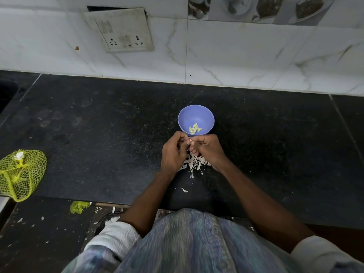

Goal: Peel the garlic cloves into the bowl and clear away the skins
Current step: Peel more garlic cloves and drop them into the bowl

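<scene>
Hands meet at 6 o'clock of the bowl [196,117]: your left hand [173,152] and right hand [208,149] both pinch one garlic clove [190,142], above the skins [194,164]. Peeled cloves [195,129] lie in the bowl.

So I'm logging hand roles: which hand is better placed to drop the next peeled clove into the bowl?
Probably the right hand: it sits nearer the blue bowl, just below its rim. The left hand lies further left. Both pinch the clove together.
</scene>
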